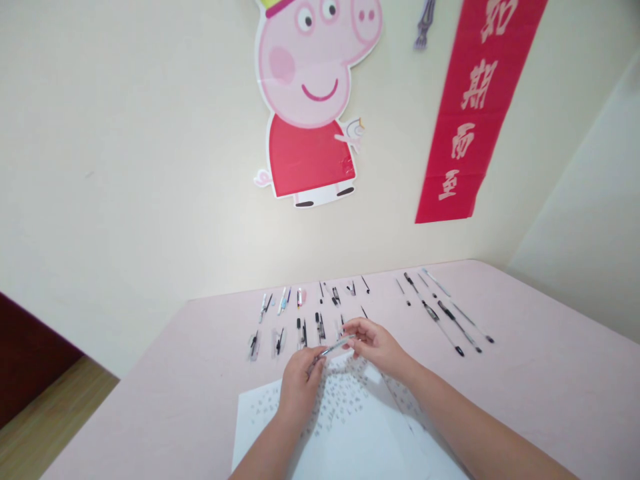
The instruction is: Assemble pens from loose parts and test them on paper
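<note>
Both my hands meet over the pink table [525,373], above a white sheet of paper [345,427] covered with small printed marks. Between them they hold a thin clear pen [337,345]. My left hand [299,387] pinches its near end and my right hand [373,343] pinches its far end. Just beyond my hands lie rows of pen caps and short pen parts [300,330].
Several assembled black pens [450,317] lie in a row at the back right of the table. A cream wall stands right behind it, with a cartoon pig cut-out [313,100] and a red banner [473,113]. Wooden floor [45,420] shows at the left.
</note>
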`<act>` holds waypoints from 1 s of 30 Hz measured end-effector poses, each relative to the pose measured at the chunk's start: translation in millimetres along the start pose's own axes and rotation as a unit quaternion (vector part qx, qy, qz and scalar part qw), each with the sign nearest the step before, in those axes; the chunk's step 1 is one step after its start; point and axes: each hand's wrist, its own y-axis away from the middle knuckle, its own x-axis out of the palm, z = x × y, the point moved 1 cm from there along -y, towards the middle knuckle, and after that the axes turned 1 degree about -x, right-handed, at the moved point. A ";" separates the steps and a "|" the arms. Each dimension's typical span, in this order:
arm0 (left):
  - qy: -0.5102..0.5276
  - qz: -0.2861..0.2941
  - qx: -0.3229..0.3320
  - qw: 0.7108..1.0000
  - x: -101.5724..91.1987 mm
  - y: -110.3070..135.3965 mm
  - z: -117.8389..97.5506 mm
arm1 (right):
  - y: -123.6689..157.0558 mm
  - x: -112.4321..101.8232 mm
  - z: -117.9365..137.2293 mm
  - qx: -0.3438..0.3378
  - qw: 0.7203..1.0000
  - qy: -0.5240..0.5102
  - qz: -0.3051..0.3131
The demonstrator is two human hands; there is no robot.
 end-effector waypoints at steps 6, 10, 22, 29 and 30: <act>-0.020 -0.003 0.008 1.000 -2.1 -0.1 -2.7 | -0.2 -1.3 1.5 0.005 1.000 0.003 -0.001; -0.042 -0.002 0.026 0.999 -5.9 -0.1 -8.2 | -0.5 -2.6 0.8 0.016 1.000 0.006 -0.005; -0.055 -0.020 0.048 0.997 -7.6 1.1 -11.6 | 0.8 -6.6 -2.2 0.003 0.997 0.077 -0.009; -0.058 -0.015 0.046 0.997 -5.8 0.8 -10.5 | 1.8 -8.0 -6.1 -0.022 0.986 0.168 0.007; -0.058 -0.015 0.045 0.997 -5.8 0.6 -10.7 | 2.0 -8.3 -5.6 -0.025 0.985 0.172 0.009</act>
